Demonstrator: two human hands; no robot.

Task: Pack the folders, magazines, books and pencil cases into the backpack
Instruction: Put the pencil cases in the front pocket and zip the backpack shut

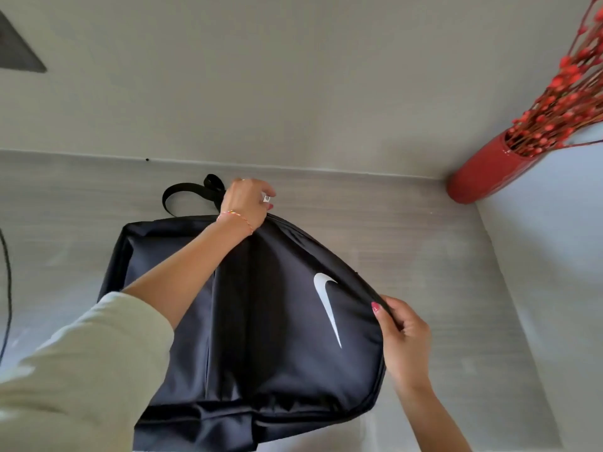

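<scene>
Both hands are closed on fabric, as far as I can read it from my feed. My left hand [245,203] is pinched shut on the top edge of the backpack [261,321], at the far end near its black carry loop [192,190], and the front panel rises in a ridge towards that grip. A thin braided bracelet [235,220] circles that wrist, a ring shows on one finger, and a pale sleeve [81,370] covers the forearm. My right hand [403,340] is clamped on the bag's right edge, thumb on top of the panel and fingers curled under the seam.

The backpack is black and lies on a grey wood-grain table [440,272], its front panel facing up, filling the middle of my view. A white swoosh logo [328,305] sits on the panel just left of my right thumb; I can read no lettering anywhere on the bag. Whether the zip is open under my left hand I cannot tell.

At the table's far right corner, against the wall, stands a red vase [483,174] holding stems of red berries [567,93]. A dark cable [7,288] runs along the left edge.
</scene>
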